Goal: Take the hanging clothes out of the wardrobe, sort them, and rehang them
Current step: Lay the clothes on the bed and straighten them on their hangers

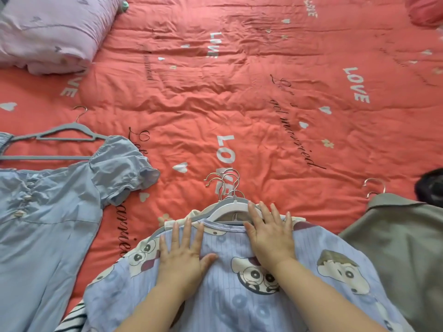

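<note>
A lilac cartoon-print shirt [239,291] lies on top of a stack of hung clothes at the near middle of the bed, with several hangers [227,202] poking out above its collar. My left hand [183,255] lies flat on the shirt's left shoulder, fingers straight and spread. My right hand [271,233] presses flat on the collar and right shoulder, fingertips touching the white hanger. A blue puff-sleeve dress [48,219] lies at the left with a grey hanger [64,133] above it. An olive garment [402,250] on a hanger lies at the right.
A red quilt [239,92] printed with "LOVE" covers the bed. A folded lilac quilt [50,32] sits at the far left corner. A dark object [431,185] lies at the right edge. A striped garment [72,319] peeks out under the stack.
</note>
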`<state>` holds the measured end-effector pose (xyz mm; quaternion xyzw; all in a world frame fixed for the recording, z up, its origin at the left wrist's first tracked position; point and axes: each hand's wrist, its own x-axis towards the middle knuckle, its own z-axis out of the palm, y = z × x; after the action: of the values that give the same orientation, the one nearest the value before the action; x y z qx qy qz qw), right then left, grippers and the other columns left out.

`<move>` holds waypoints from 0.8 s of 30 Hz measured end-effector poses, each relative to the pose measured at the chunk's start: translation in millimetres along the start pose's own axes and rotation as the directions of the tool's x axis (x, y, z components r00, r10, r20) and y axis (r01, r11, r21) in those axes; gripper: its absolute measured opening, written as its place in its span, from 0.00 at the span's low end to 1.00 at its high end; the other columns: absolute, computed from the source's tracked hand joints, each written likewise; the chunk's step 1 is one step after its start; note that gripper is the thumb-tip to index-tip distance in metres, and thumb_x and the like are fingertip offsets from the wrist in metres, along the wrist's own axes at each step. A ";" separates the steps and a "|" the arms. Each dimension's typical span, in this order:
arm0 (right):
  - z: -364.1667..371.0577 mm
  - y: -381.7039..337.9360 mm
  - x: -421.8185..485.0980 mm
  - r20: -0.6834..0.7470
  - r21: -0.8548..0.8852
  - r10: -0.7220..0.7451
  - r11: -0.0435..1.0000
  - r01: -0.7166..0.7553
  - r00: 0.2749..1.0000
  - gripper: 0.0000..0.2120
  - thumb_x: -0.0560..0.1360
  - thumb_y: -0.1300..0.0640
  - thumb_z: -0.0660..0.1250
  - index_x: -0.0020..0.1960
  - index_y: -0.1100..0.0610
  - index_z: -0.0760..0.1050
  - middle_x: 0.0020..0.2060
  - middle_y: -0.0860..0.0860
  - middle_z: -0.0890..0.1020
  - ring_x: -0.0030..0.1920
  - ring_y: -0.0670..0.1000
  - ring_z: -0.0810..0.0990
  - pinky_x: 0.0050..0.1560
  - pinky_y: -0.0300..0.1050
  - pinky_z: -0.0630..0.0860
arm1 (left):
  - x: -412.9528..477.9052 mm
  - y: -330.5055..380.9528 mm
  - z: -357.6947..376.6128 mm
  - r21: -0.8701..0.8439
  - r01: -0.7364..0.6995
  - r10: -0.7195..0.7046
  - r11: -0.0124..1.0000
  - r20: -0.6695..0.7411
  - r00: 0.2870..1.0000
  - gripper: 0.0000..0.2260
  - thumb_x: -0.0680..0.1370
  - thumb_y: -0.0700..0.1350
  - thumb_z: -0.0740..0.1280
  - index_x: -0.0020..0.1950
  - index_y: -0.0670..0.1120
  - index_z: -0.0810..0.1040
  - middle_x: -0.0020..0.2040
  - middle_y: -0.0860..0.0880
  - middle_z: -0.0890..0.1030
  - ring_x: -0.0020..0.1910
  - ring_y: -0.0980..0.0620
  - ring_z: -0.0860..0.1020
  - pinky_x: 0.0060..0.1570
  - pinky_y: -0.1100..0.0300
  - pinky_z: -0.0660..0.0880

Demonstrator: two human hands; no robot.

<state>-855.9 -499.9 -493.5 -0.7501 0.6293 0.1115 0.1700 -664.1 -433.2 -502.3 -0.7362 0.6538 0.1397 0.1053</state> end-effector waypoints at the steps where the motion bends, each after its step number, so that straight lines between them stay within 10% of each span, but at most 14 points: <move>1: -7.5 0.5 -6.4 -0.001 0.017 0.009 1.000 -0.009 1.000 0.42 0.65 0.36 0.22 0.76 0.43 0.45 0.76 0.47 0.51 0.76 0.53 0.45 0.72 0.57 0.39 | -3.4 0.9 -13.6 0.015 -0.011 0.011 1.000 -0.010 1.000 0.47 0.67 0.72 0.25 0.76 0.49 0.51 0.76 0.43 0.49 0.74 0.43 0.52 0.65 0.41 0.43; 4: -31.6 3.4 -43.1 -0.083 0.010 0.018 1.000 -0.017 0.996 0.28 0.76 0.38 0.54 0.72 0.49 0.65 0.71 0.52 0.67 0.73 0.57 0.61 0.69 0.62 0.57 | -32.2 6.7 -45.7 -0.004 -0.042 0.043 0.999 0.008 0.999 0.28 0.74 0.64 0.59 0.62 0.45 0.78 0.62 0.42 0.77 0.58 0.39 0.78 0.57 0.38 0.68; 7: -43.6 9.8 -86.2 -0.233 -0.012 -0.011 1.000 0.008 0.973 0.27 0.53 0.48 0.82 0.50 0.52 0.81 0.49 0.52 0.83 0.51 0.55 0.82 0.46 0.59 0.78 | -71.7 16.0 -89.6 -0.047 -0.089 0.089 0.995 -0.002 0.996 0.34 0.68 0.58 0.73 0.69 0.45 0.70 0.70 0.41 0.69 0.67 0.39 0.69 0.65 0.39 0.64; 10: -66.8 11.9 -136.5 -0.291 0.005 -0.033 0.999 0.036 0.956 0.27 0.50 0.49 0.83 0.47 0.52 0.81 0.44 0.50 0.82 0.45 0.52 0.83 0.44 0.56 0.79 | -113.3 24.1 -127.8 0.004 -0.104 0.104 0.995 0.017 0.994 0.27 0.81 0.56 0.53 0.77 0.51 0.48 0.78 0.48 0.44 0.76 0.48 0.44 0.73 0.48 0.41; 17: -138.7 9.5 -280.1 -0.243 0.114 -0.047 0.991 0.077 0.969 0.22 0.77 0.54 0.62 0.70 0.54 0.66 0.66 0.52 0.69 0.69 0.55 0.65 0.69 0.49 0.57 | -228.8 42.8 -204.4 -0.018 -0.211 0.207 0.977 -0.118 0.971 0.19 0.81 0.54 0.55 0.72 0.53 0.62 0.72 0.53 0.63 0.72 0.52 0.59 0.72 0.50 0.53; 24: -172.2 24.0 -434.1 -0.307 0.026 0.026 0.999 -0.019 0.951 0.22 0.79 0.55 0.56 0.73 0.52 0.59 0.67 0.51 0.66 0.68 0.53 0.64 0.70 0.50 0.55 | -354.3 71.5 -244.0 -0.019 -0.303 0.294 0.953 -0.196 0.936 0.20 0.80 0.52 0.57 0.72 0.51 0.63 0.69 0.52 0.67 0.70 0.50 0.62 0.68 0.53 0.54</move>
<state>-966.9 -178.3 -172.7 -0.7491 0.6578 -0.0117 0.0776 -756.0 -193.8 -149.6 -0.6409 0.7613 0.0987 0.0015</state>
